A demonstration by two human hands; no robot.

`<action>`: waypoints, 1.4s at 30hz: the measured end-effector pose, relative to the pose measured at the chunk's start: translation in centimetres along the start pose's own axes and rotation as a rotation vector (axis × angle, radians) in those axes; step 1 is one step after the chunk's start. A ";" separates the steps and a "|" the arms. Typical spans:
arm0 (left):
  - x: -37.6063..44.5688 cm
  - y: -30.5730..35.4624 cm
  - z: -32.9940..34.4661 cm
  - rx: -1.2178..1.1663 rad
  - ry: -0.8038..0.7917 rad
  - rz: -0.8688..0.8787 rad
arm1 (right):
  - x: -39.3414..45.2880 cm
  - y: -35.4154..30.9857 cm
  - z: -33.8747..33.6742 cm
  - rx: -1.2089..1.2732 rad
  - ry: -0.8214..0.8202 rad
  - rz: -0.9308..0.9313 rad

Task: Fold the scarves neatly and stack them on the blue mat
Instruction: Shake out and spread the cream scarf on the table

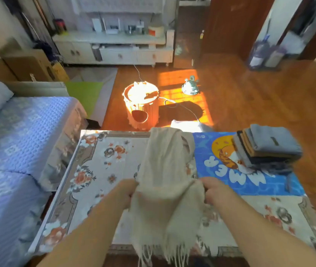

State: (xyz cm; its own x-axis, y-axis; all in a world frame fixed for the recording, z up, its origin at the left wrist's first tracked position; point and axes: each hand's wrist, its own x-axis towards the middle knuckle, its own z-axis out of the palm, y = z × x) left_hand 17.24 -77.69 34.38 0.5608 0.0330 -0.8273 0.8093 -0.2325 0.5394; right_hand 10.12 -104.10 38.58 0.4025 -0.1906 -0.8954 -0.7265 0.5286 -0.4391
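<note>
Fringed at its near end, the cream scarf (164, 182) is cut off by the frame's lower edge at 6 o'clock. It is pinched by the left hand (127, 191) and right hand (214, 190), fingers curled into the cloth and largely hidden by it. Its far end is draped over the floral table (99, 162). At 3 o'clock, folded scarves (269, 149) are stacked on the blue mat (269, 186), whose lettering is partly covered.
</note>
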 end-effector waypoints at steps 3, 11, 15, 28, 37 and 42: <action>-5.8 17.1 0.6 -0.158 0.061 0.462 | -5.4 -14.8 3.8 0.124 -0.297 -0.418; -14.2 19.2 -2.5 -0.040 0.176 0.850 | -14.3 -14.4 1.7 -0.079 -0.082 -0.860; -6.6 6.2 -2.6 -0.048 0.016 0.417 | -7.2 -2.7 -1.3 -0.151 0.106 -0.551; 5.6 -22.1 5.3 -0.035 -0.035 -0.029 | 14.3 15.5 -10.7 -0.027 0.051 -0.036; 10.3 -27.5 8.2 0.417 0.095 0.213 | 19.1 25.3 -14.7 -0.548 0.150 -0.093; 8.3 -24.1 5.5 0.177 0.163 0.345 | 17.8 23.0 -14.1 -0.365 0.154 -0.403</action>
State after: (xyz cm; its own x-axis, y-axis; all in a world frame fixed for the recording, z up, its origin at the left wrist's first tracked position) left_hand 1.43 -77.21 13.64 0.8253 0.0746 -0.5597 0.5351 -0.4195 0.7332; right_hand -7.27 -106.93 11.44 0.6220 -0.4506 -0.6404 -0.6890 0.0737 -0.7210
